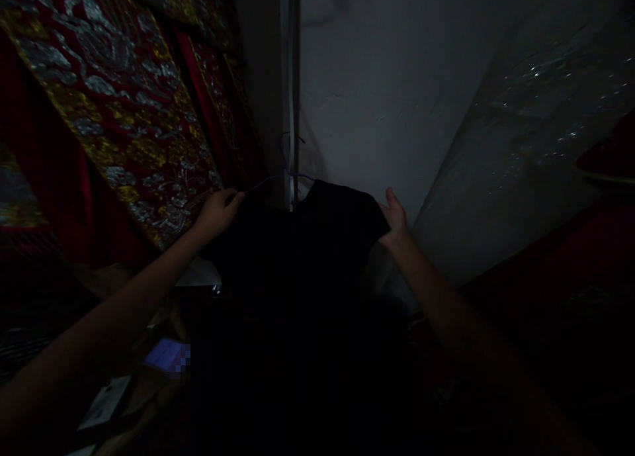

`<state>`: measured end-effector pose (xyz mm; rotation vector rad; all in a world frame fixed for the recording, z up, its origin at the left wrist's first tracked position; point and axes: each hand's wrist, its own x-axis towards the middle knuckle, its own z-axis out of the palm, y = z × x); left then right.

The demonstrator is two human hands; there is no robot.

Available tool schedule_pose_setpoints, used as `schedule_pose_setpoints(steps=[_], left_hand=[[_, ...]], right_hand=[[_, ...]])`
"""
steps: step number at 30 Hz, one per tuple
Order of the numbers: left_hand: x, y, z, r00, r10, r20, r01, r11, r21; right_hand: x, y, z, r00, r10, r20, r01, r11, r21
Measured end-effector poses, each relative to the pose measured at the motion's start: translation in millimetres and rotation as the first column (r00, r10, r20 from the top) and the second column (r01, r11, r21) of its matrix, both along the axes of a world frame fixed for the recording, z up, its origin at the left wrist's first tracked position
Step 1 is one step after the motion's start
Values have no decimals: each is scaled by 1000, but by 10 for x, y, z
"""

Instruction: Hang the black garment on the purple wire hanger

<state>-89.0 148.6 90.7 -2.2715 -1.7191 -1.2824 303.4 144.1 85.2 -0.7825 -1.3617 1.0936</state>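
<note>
A black garment [307,244] hangs in front of me on a thin purple wire hanger [278,177] against a white wall. My left hand [218,211] is closed in a pinch on the left end of the hanger at the garment's shoulder. My right hand [394,218] grips the garment's right shoulder edge, thumb up, fingers hidden behind the cloth. The lower part of the garment is lost in darkness.
Red cloth with gold and silver embroidery [124,112] hangs at the left. A clear plastic cover [520,145] drapes at the right over something red [610,158]. Papers and a lit screen [166,355] lie low at the left. A pipe [294,79] runs down the wall.
</note>
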Motion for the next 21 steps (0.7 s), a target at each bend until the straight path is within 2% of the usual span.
schedule_pose_setpoints(steps=[4, 6, 8, 10, 12, 13, 14, 15, 16, 18, 21], left_hand=[[114, 69, 58, 1000, 24, 13, -24, 998, 56], [177, 130, 128, 999, 38, 34, -41, 996, 81], [222, 174, 182, 995, 50, 85, -56, 996, 74], [254, 179, 195, 990, 24, 142, -35, 996, 76], [292, 137, 165, 980, -62, 188, 39, 991, 124], [321, 99, 139, 971, -122, 208, 90, 984, 156], [359, 53, 110, 955, -185, 233, 144, 972, 184], [408, 1, 84, 931, -253, 262, 204, 958, 201], [468, -58, 63, 899, -323, 296, 269, 940, 209], [620, -192, 42, 815, -459, 354, 405, 888, 219], [902, -433, 59, 668, -625, 404, 595, 774, 216]], right_hand=[[-7, -69, 213, 992, 97, -80, -98, 995, -3], [-125, -231, 332, 984, 175, -28, -175, 985, 2], [-265, -422, 403, 948, 309, 81, -308, 951, -17], [-378, -577, 396, 833, 496, 248, -495, 866, -67], [-445, -648, 305, 651, 596, 470, -626, 772, -112], [-464, -649, 230, 577, 568, 587, -641, 760, -106], [-479, -628, 137, 534, 487, 692, -623, 779, -68], [-494, -592, 30, 524, 362, 771, -575, 818, 7], [-514, -546, -86, 533, 221, 816, -509, 855, 101], [-589, -446, -329, 555, -17, 831, -381, 883, 273], [-808, -333, -630, 584, -253, 772, -252, 847, 468]])
